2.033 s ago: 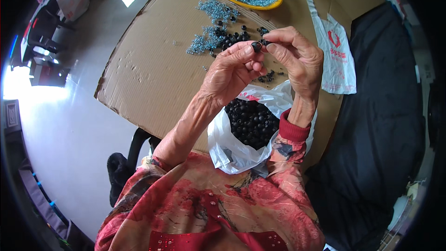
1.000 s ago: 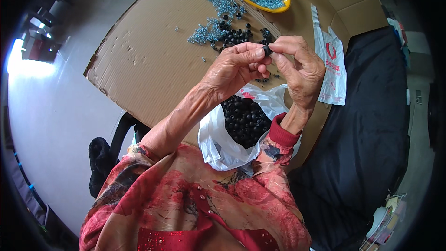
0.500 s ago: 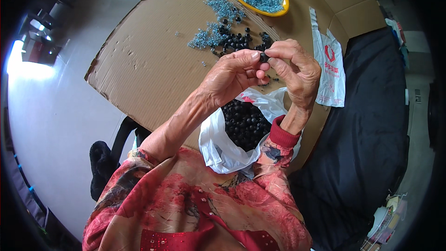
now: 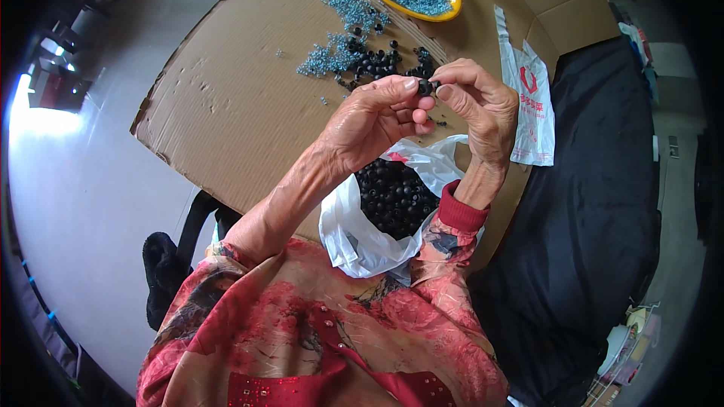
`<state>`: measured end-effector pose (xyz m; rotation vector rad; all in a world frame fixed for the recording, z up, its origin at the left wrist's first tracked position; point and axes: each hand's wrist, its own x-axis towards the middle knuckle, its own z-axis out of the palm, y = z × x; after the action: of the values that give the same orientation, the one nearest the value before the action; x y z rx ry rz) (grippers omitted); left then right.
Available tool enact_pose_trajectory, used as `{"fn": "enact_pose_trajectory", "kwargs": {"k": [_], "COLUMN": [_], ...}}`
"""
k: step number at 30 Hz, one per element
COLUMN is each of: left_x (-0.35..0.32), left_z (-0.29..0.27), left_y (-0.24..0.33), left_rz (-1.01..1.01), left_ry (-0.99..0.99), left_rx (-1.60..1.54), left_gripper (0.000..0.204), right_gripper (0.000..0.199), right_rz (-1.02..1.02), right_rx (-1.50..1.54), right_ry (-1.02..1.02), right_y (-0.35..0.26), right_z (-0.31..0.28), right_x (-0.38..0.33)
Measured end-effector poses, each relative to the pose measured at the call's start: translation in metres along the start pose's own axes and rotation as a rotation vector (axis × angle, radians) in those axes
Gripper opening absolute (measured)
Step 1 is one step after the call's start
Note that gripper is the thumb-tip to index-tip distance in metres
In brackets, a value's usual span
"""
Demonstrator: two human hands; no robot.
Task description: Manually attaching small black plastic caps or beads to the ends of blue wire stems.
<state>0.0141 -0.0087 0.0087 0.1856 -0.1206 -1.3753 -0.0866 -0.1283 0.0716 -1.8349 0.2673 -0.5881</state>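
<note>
fingertips of left hand and right hand pinch one small black ring. it looks light, stiff, easily dropped; best gripped at its rim.

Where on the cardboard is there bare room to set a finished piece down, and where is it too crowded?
Free: the wide left stretch of the cardboard sheet, from its torn left edge to the silver screws. Crowded: the top middle, where black round parts mix with screws below the yellow bowl; the white bag of parts under both hands.
</note>
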Motion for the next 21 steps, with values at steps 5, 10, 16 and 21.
{"fn": "enact_pose_trajectory", "kwargs": {"k": [5, 10, 16, 21], "left_x": [0.0, -0.001, 0.0, 0.0], "left_z": [0.001, 0.003, 0.002, 0.002], "left_y": [0.0, 0.0, 0.0, 0.003], "left_rz": [-0.02, -0.005, 0.032, 0.054], "left_ry": [0.001, -0.009, -0.017, -0.013], "left_rx": [-0.032, -0.031, 0.003, 0.029], "left_gripper": [0.014, 0.015, 0.015, 0.015], "right_gripper": [0.01, 0.009, 0.01, 0.011], "right_rz": [0.028, 0.025, -0.04, -0.146], "right_rx": [-0.043, -0.082, -0.231, -0.322], "right_ry": [0.022, 0.062, 0.091, 0.102], "right_y": [-0.007, -0.012, -0.011, -0.013], "right_z": [0.004, 0.008, 0.01, 0.016], "right_x": [0.001, 0.001, 0.0, -0.001]}}
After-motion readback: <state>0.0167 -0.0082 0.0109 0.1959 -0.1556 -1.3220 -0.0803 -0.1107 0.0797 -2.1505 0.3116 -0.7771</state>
